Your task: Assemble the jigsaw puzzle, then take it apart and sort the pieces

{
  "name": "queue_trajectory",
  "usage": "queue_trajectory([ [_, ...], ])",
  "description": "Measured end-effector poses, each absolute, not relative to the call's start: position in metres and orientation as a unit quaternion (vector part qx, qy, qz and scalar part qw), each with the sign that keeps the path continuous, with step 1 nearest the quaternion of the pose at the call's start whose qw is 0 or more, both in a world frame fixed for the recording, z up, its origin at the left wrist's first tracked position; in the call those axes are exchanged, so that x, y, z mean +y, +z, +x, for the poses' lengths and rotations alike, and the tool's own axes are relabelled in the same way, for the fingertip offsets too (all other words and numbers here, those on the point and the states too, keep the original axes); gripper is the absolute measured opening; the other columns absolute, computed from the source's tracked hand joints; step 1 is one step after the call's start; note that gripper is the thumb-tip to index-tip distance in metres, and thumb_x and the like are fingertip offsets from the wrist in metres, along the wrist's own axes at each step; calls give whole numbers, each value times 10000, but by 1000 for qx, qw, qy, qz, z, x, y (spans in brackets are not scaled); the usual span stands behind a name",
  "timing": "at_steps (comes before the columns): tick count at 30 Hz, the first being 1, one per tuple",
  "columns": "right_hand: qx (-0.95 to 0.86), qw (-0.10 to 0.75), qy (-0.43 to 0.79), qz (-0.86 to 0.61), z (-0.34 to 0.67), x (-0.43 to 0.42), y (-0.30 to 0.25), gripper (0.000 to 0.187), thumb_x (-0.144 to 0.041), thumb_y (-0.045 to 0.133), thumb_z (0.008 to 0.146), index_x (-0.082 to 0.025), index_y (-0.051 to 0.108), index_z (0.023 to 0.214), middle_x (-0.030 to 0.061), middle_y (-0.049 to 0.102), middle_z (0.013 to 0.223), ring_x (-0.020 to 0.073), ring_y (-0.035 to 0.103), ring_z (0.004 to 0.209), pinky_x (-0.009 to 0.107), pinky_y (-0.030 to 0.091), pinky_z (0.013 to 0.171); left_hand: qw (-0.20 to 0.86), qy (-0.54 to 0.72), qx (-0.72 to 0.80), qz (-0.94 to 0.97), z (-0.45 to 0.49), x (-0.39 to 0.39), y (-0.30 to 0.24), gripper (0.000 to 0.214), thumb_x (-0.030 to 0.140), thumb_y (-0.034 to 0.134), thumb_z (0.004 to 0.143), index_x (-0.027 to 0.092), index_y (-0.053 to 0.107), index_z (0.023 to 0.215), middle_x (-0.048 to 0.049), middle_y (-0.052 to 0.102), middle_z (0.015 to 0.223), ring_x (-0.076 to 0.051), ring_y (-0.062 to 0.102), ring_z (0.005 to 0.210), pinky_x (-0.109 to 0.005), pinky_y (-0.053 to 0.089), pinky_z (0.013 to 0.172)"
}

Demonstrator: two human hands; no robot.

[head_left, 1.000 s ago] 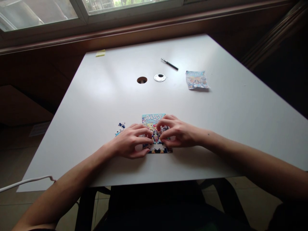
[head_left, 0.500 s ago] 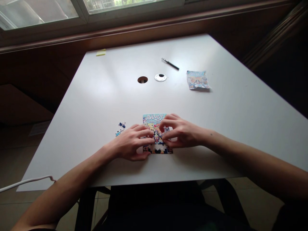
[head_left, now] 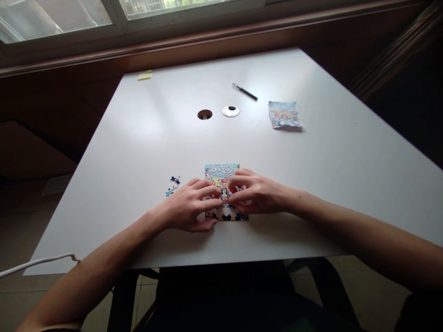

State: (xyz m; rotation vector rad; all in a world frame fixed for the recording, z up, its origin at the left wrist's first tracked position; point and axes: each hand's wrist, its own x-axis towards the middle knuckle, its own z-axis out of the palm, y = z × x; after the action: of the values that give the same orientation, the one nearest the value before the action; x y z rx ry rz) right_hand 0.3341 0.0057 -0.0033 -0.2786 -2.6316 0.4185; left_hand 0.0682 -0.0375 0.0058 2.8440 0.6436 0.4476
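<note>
A small colourful jigsaw puzzle (head_left: 223, 169), with "Bluey" lettering on its light blue top, lies flat on the white table. A pale gap crosses its lower part, above a dark-edged bottom strip. My left hand (head_left: 190, 205) rests over its left side, fingers stretched and spread, thumb at the lower left edge. From the right, my right hand (head_left: 258, 191) reaches over the puzzle. Its fingers are curled, with thumb and forefinger close together just above the gap; anything between them is hidden. Left of the puzzle lie several loose jigsaw pieces (head_left: 175, 180).
Farther back on the white table (head_left: 155, 138) are a black pen (head_left: 245, 91), a round metal cover (head_left: 230, 111), a cable hole (head_left: 205, 114) and a creased printed sheet (head_left: 285, 115). Yellow tape (head_left: 144, 75) marks the far left. A white cable (head_left: 41, 263) runs by my left forearm.
My right hand has shifted slightly left and its fingers have curled closer over the puzzle's middle, uncovering the top right corner. The left hand stays in place.
</note>
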Motion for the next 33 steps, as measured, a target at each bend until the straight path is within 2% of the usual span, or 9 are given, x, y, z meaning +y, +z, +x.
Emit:
queue_trajectory([
  [9,-963,214,129,-102,330,1,1,70,-239,613,920,-248,678,946,44,596,935,176,467,856,342,386,815,78,159,215,960,73,-40,5,318,346,620,849,209,628,1136,-88,664,1166,-261,566,1085,-409,445,927],
  [11,-956,242,132,-104,329,1,0,65,-222,614,909,-244,674,922,42,608,921,171,480,837,342,397,805,61,181,217,957,72,-39,4,290,338,620,851,218,626,1114,-73,685,1104,-239,586,1028,-407,436,910],
  [15,-892,354,205,-195,333,8,-5,86,-195,592,887,-205,657,832,32,600,778,155,500,722,310,422,699,4,298,340,892,47,-22,10,29,224,609,835,231,612,863,-17,653,783,-182,568,777,-382,432,808],
  [18,-823,375,280,-323,339,18,-8,150,-228,545,901,-179,632,788,7,563,687,129,469,619,279,389,605,-20,321,444,836,11,-2,20,98,191,603,812,212,587,717,-12,592,679,-181,529,725,-373,448,791],
  [21,-771,366,317,-413,343,25,-10,244,-291,504,913,-181,542,698,-26,452,612,114,396,578,265,336,567,68,241,459,852,-19,10,26,86,207,588,816,192,642,751,-22,622,727,-170,545,740,-326,469,752],
  [24,-761,360,320,-435,343,26,-8,331,-342,526,891,-198,419,613,-45,341,581,103,328,562,260,290,545,191,174,472,843,-31,13,27,134,247,588,816,175,680,881,-26,640,778,-149,570,728,-277,477,702],
  [26,-768,349,316,-434,341,25,-7,345,-355,551,873,-201,404,601,-53,316,569,98,305,549,258,270,534,249,150,482,827,-33,12,28,159,260,589,819,168,674,917,-22,633,771,-135,567,704,-256,474,674],
  [30,-777,341,315,-425,340,24,-8,343,-353,557,872,-200,415,600,-58,309,559,95,295,541,257,259,527,304,88,467,826,-35,11,36,136,292,626,813,170,681,832,-31,654,789,-135,571,719,-249,481,680],
  [33,-780,338,317,-421,341,24,-9,357,-355,560,876,-202,401,595,-58,301,562,95,289,545,255,259,527,346,37,458,818,-38,9,43,192,342,670,803,182,712,900,-29,674,808,-133,589,717,-233,483,652],
])
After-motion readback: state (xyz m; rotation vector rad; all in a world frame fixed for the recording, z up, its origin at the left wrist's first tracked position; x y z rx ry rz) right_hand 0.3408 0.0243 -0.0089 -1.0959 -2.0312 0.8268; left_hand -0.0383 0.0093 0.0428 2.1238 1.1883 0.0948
